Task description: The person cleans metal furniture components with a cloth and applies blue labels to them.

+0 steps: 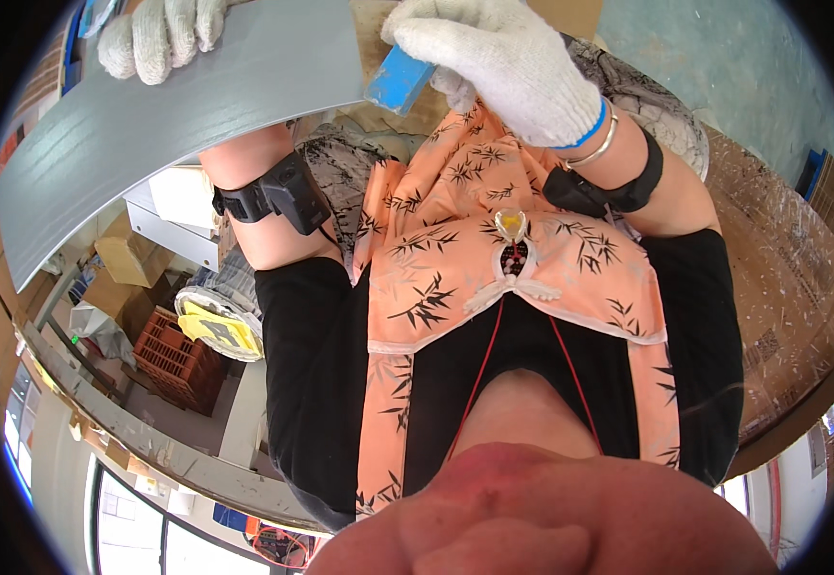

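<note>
A wide, smooth grey panel [235,105] stretches across the upper left, bent in this view. My left hand [163,38], in a white knitted glove, has its fingers curled over the panel's far edge; the thumb is hidden, and my forearm passes beneath the panel. Beside the panel's right end, my gloved right hand [503,67] grips a small blue block [400,80] with worn, scuffed faces. The block's lower end shows below my fingers, close to the panel's edge. I cannot tell whether the two touch.
At lower left are a brown plastic crate [182,359], cardboard boxes [129,254] and a round white container [220,321] with something yellow on top. A paint-spattered brown board [772,287] lies at right. Beyond it is pale green floor [724,57].
</note>
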### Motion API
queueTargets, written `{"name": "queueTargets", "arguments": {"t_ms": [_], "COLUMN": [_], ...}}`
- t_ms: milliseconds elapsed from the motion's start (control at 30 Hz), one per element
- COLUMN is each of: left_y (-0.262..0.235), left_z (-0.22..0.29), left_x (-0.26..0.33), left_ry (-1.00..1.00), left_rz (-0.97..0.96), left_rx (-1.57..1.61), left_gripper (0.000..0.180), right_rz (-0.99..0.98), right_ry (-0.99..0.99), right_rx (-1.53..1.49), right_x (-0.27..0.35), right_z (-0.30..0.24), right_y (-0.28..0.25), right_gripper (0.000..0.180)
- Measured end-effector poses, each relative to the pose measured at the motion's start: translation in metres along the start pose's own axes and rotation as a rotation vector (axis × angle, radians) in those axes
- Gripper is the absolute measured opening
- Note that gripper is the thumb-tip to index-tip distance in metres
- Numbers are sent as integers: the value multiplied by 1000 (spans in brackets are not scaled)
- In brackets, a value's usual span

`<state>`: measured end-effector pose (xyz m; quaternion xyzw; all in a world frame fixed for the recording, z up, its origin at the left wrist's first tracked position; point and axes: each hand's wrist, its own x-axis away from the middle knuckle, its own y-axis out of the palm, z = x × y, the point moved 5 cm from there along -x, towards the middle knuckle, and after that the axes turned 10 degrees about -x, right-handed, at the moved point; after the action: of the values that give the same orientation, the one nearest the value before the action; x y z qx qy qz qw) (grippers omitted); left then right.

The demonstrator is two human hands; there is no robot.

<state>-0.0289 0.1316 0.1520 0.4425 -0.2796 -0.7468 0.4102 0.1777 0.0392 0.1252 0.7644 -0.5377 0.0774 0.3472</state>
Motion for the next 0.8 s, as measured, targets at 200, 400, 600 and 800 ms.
{"name": "queueTargets", "arguments": {"t_ms": [200, 400, 600, 800], "left_y": [-14, -3, -9, -3], "left_z": [8, 4, 6, -2], "left_x": [-4, 0, -2, 1], "left_ry": [-36, -29, -11, -8], "left_rz": [7, 124, 47, 84], "left_rx": [22, -5, 12, -2], "left_gripper": [33, 34, 36, 35], "right_rz": [-49, 7, -8, -24], "right_ry": [-230, -151, -141, -249], "right_rx": [282, 292, 192, 235], "right_x": [-12, 9, 6, 5], "right_z": [10, -28, -16, -15], "right_y": [-1, 7, 2, 1], "right_gripper": [19, 19, 18, 17]}}
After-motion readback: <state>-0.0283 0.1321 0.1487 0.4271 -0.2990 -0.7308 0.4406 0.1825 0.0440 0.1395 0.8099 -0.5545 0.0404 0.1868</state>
